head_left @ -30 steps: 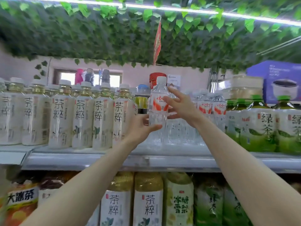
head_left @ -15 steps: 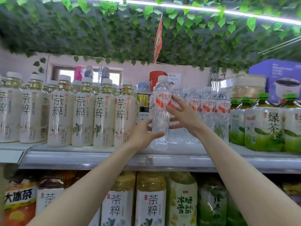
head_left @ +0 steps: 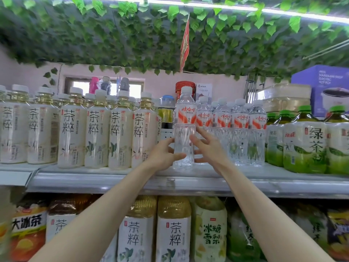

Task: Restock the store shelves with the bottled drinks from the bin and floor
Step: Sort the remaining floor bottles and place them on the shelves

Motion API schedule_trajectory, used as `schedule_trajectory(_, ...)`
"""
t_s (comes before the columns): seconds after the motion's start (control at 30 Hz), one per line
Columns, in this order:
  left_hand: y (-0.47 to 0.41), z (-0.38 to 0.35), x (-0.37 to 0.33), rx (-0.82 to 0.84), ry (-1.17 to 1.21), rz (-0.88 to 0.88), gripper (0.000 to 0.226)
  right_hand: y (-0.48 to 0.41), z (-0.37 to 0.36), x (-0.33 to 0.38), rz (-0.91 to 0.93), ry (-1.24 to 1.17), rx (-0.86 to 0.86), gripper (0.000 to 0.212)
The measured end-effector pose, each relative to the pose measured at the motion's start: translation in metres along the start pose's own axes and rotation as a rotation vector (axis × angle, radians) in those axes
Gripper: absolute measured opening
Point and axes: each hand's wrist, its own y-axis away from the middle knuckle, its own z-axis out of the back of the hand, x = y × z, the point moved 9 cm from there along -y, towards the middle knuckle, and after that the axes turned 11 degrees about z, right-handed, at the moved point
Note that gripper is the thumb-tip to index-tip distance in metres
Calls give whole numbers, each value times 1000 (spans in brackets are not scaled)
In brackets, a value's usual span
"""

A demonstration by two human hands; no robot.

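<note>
Between left hand (head_left: 160, 155) and right hand (head_left: 211, 150), upright on the upper shelf (head_left: 113, 181): clear water bottle (head_left: 184, 118) with red-and-white label. Left hand curled round its lower body, thumb across the front. Right hand spread wide, straight fingertips (head_left: 192, 137) touching the bottle's right side. Behind the right hand, matching water bottles (head_left: 239, 129); left of the left hand, pale tea bottles (head_left: 96, 133).

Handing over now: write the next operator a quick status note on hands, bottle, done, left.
Left hand grips the water bottle low on its body; right hand is open, fingers against its right side.
The bottle stands upright at the front of the upper shelf, at the left end of the water row.
Done: bottle looks set on the shelf.
Left: release, fetch more; bin and floor are out of view.
</note>
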Motion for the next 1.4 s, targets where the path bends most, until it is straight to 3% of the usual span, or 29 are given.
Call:
schedule_trajectory(0.47, 20, 2, -5, -56, -65, 33, 65, 9, 7, 11, -17, 62, 55, 61)
schedule_trajectory(0.9, 100, -23, -33, -187, 124, -53, 66, 79, 60, 33, 36, 18, 16, 50)
schedule_trajectory(1.13, 163, -84, -6, -169, 251, 55, 65, 152, 89, 7, -47, 0, 58, 42)
schedule_trajectory(1.4, 223, -160, 75, -123, 303, 260, 64, 257, 82, -62, -220, -37, 138, 36)
